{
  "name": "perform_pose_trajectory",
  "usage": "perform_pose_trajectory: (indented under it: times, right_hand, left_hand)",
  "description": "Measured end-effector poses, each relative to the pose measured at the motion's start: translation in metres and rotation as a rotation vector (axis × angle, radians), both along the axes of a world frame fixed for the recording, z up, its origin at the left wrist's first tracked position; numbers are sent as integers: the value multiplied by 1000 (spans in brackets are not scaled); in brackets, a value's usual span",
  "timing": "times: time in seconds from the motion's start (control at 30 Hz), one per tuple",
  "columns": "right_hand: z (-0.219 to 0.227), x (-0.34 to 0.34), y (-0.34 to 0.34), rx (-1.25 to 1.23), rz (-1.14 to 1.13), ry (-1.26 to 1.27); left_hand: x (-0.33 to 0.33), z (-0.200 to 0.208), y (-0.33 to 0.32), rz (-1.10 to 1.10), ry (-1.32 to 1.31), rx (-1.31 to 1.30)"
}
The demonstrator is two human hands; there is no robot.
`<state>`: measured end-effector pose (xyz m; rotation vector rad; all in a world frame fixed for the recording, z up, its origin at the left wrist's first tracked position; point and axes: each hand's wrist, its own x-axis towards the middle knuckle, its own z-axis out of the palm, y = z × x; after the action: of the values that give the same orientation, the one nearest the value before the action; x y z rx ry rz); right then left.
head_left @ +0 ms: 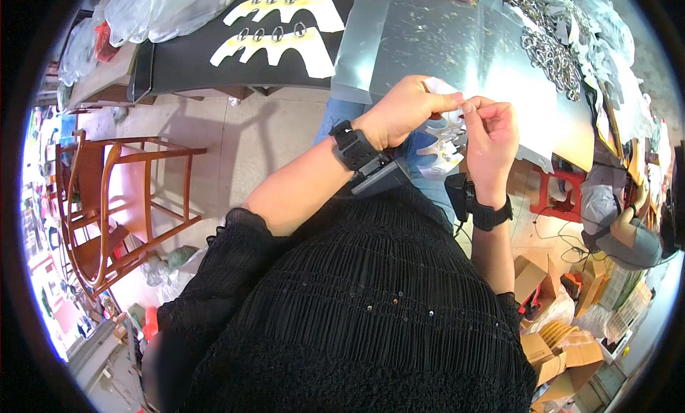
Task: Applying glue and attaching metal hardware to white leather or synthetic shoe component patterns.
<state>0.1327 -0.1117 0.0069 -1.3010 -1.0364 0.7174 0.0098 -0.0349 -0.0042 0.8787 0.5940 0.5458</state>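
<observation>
My left hand (412,112) is closed on a white scalloped piece (437,156) with arched cut-outs, which hangs down between my hands over my lap. Against my left thumb tip, my right hand (492,133) makes a pinch with thumb and forefinger. Whatever sits in that pinch is too small to make out. Dark straps with small devices circle both wrists. Ahead on the left lie two flat scalloped pieces, a far one (325,10) and a near one (317,53), in white and pale yellow, each with several metal rings along its upper edge.
A dark table (185,67) adjoins a shiny sheet-covered work surface (407,49) strewn with small bits. Metal rings (549,56) are heaped at the right. Clear plastic bags (157,13) lie far left. A wooden chair (107,199), red stool (560,192), cardboard boxes (564,356) and another person (628,235) surround me.
</observation>
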Motion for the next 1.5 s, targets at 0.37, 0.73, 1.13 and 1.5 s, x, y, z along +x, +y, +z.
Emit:
perform_pose_trajectory:
  times: [0.37, 0.73, 1.13, 1.5]
  right_hand:
    - [3, 2, -2, -120, 61, 301]
    - [5, 8, -1, -86, -52, 141]
    - [8, 26, -5, -224, 198, 380]
    - [8, 26, -7, -225, 213, 456]
  left_hand:
    - [-11, -12, 8, -217, -88, -34]
    - [6, 19, -12, -21, 9, 104]
    - [8, 19, -15, 72, 90, 19]
    - [9, 14, -16, 97, 72, 8]
